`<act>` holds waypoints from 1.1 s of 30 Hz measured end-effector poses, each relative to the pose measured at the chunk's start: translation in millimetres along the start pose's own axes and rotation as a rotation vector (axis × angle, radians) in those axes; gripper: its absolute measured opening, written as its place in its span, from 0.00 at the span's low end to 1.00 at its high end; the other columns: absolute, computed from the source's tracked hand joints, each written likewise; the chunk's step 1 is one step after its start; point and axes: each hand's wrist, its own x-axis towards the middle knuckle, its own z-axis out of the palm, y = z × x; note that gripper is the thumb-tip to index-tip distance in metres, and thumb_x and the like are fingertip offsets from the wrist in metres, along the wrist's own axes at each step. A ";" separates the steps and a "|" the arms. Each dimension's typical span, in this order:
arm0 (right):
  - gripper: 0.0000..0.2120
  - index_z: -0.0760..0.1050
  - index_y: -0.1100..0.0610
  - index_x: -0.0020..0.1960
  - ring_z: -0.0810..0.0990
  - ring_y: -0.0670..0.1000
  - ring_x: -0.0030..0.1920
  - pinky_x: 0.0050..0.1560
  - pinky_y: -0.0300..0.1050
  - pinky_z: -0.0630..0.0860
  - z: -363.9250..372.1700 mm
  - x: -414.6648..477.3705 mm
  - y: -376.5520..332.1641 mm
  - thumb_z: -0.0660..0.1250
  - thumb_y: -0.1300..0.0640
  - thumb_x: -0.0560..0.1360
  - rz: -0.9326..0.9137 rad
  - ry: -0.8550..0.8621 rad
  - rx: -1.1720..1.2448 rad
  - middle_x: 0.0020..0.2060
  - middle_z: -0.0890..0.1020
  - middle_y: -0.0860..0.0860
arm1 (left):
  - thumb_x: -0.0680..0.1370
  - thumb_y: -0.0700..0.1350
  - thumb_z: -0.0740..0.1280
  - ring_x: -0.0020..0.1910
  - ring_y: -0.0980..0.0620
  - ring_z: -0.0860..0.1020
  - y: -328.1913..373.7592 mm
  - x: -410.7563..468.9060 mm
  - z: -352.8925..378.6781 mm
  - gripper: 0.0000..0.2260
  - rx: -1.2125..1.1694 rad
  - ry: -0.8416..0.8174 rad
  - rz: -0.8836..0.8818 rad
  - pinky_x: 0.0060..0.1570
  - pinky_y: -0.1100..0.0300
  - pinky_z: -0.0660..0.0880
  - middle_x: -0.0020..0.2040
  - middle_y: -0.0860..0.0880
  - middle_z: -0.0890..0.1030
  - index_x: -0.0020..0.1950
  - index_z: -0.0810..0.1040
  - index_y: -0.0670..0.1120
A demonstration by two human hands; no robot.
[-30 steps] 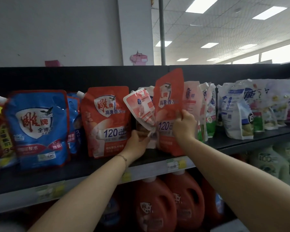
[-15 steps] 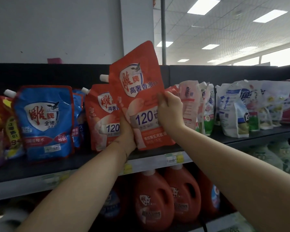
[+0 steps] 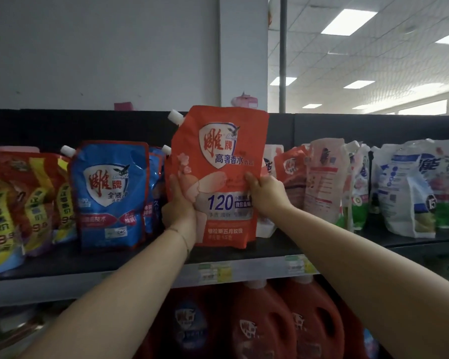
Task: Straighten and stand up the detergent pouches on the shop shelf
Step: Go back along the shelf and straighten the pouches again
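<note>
A large orange-red detergent pouch [image 3: 224, 151] with a white spout at its top left stands upright at the middle of the black shelf [image 3: 270, 246], label facing me. My left hand [image 3: 180, 206] grips its left edge low down. My right hand [image 3: 266, 193] grips its right edge at mid height. Its bottom is at the shelf surface; contact cannot be told. A blue pouch [image 3: 109, 193] stands upright to its left. To the right, a smaller orange-red pouch [image 3: 290, 172] and a pale pink pouch [image 3: 324, 177] lean against each other.
Red-and-yellow pouches [image 3: 18, 203] crowd the shelf's left end. White and green pouches [image 3: 410, 193] stand at the right. Red detergent jugs [image 3: 265, 325] fill the shelf below. Price tags [image 3: 214, 273] line the shelf's front edge. The black back panel [image 3: 62, 128] rises behind the pouches.
The orange-red pouch, lifted and tilted half a second ago, now sits lower and upright with both hands on its sides. A second earlier the hands held two pouches apart.
</note>
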 end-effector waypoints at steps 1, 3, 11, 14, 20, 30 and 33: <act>0.22 0.77 0.60 0.58 0.80 0.54 0.48 0.52 0.50 0.77 4.8 2.7 0.9 0.54 0.43 0.82 0.000 -0.003 0.017 0.48 0.80 0.53 | 0.69 0.78 0.54 0.49 0.46 0.78 1.2 0.5 -1.6 0.37 0.026 0.017 0.004 0.56 0.51 0.74 0.52 0.47 0.80 0.56 0.76 0.48; 0.21 0.77 0.59 0.58 0.80 0.53 0.48 0.52 0.49 0.77 13.2 6.5 3.0 0.55 0.44 0.82 0.008 0.001 0.071 0.49 0.80 0.53 | 0.71 0.76 0.54 0.53 0.44 0.78 0.0 8.8 -3.3 0.38 0.046 0.052 0.012 0.58 0.50 0.74 0.55 0.46 0.79 0.62 0.75 0.45; 0.16 0.76 0.58 0.52 0.78 0.50 0.45 0.42 0.43 0.74 51.2 25.6 18.4 0.55 0.49 0.83 0.045 0.001 0.174 0.44 0.80 0.50 | 0.72 0.74 0.53 0.53 0.44 0.78 -17.5 34.0 -3.0 0.37 0.047 0.101 0.006 0.57 0.51 0.74 0.54 0.45 0.79 0.58 0.75 0.43; 0.16 0.76 0.60 0.54 0.78 0.51 0.46 0.50 0.48 0.76 66.3 26.3 33.5 0.55 0.49 0.83 0.102 -0.061 0.172 0.46 0.81 0.54 | 0.70 0.76 0.52 0.52 0.42 0.79 -33.8 45.8 -6.6 0.33 0.103 0.163 0.011 0.60 0.49 0.74 0.52 0.43 0.81 0.43 0.76 0.47; 0.11 0.74 0.59 0.56 0.77 0.51 0.45 0.43 0.44 0.72 67.8 25.6 45.5 0.57 0.54 0.82 0.021 -0.079 0.056 0.48 0.80 0.53 | 0.80 0.50 0.61 0.50 0.44 0.75 -25.5 38.4 -2.5 0.10 0.221 0.275 0.314 0.47 0.56 0.67 0.51 0.44 0.75 0.50 0.68 0.43; 0.09 0.63 0.53 0.55 0.78 0.54 0.43 0.42 0.51 0.77 49.2 3.7 46.3 0.60 0.51 0.80 -0.184 0.016 -0.287 0.47 0.76 0.48 | 0.74 0.40 0.67 0.46 0.53 0.69 -17.6 20.7 -20.7 0.10 0.622 0.126 0.981 0.44 0.60 0.69 0.48 0.48 0.70 0.47 0.65 0.47; 0.08 0.69 0.55 0.53 0.79 0.54 0.42 0.41 0.49 0.77 40.8 0.7 50.1 0.59 0.50 0.80 -0.350 -0.038 -0.493 0.46 0.79 0.49 | 0.74 0.39 0.66 0.43 0.52 0.69 -17.5 8.5 -17.1 0.07 0.819 -0.086 1.187 0.42 0.60 0.68 0.44 0.49 0.71 0.45 0.68 0.46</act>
